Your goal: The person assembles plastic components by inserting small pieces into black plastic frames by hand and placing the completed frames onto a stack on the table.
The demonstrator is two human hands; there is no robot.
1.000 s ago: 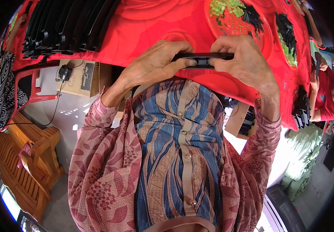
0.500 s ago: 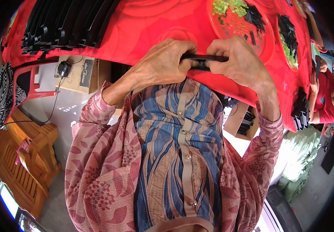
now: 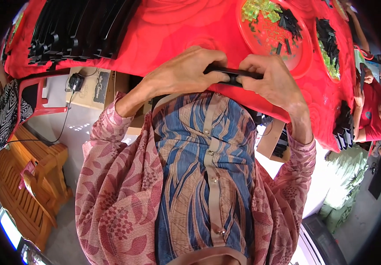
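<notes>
Left hand [image 3: 186, 73], right hand [image 3: 270, 79] around flat black part [image 3: 232, 73].

Tan cardboard box [image 3: 94, 88] w/ dark label under red table; another [image 3: 273, 140] at right.

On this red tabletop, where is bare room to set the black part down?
Bare red cloth lies between the rows of black parts at the left and the red tray at the right, just beyond both hands. The right end is crowded with trays and black pieces.
</notes>
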